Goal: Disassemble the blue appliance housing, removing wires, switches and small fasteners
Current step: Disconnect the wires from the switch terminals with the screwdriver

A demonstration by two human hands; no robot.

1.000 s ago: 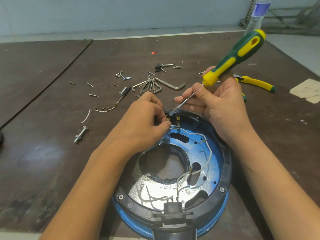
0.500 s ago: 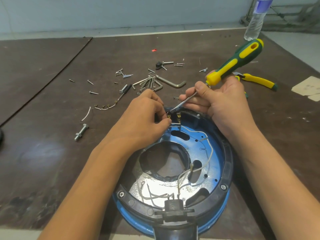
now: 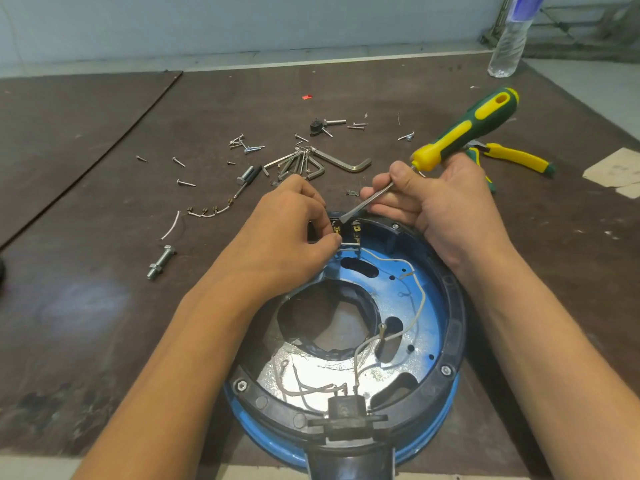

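The near end of the blue housing (image 3: 429, 306) runs off the bottom of the picture, so its black neck at 6 o'clock is cut off. The left hand (image 3: 287, 237) hides the ring at 10 o'clock. The right hand (image 3: 440, 202) hides one end of the pliers (image 3: 516, 159). The top of the bottle (image 3: 507, 46) is cut off too.

The housing lies on the desk (image 3: 104, 306) at 6 o'clock, close to the person. It is round like a bowl, shiny blue inside, with a thick black ring on its rim and a big hole in the middle. Thin white wires (image 3: 420, 306) curl across its floor.

At 12 o'clock on the ring sits a small black switch (image 3: 356, 232) with brass tabs. The left hand's fingers are curled and pinch a tiny brass clip (image 3: 336, 231) there. How the clip joins the switch is too small to tell.

The right hand grips the thin metal bar of the screwdriver (image 3: 464, 133), thumb on top. Its flat tip touches the switch. Its fat green and yellow handle points to 1 o'clock.

Past the hands, at 12 o'clock, lie bent metal hex keys (image 3: 346, 164). Little grey screws (image 3: 185, 183) are scattered at 11 o'clock. A chunky bolt (image 3: 161, 261) lies at 9 o'clock. The desk is dark brown, flat and scuffed.
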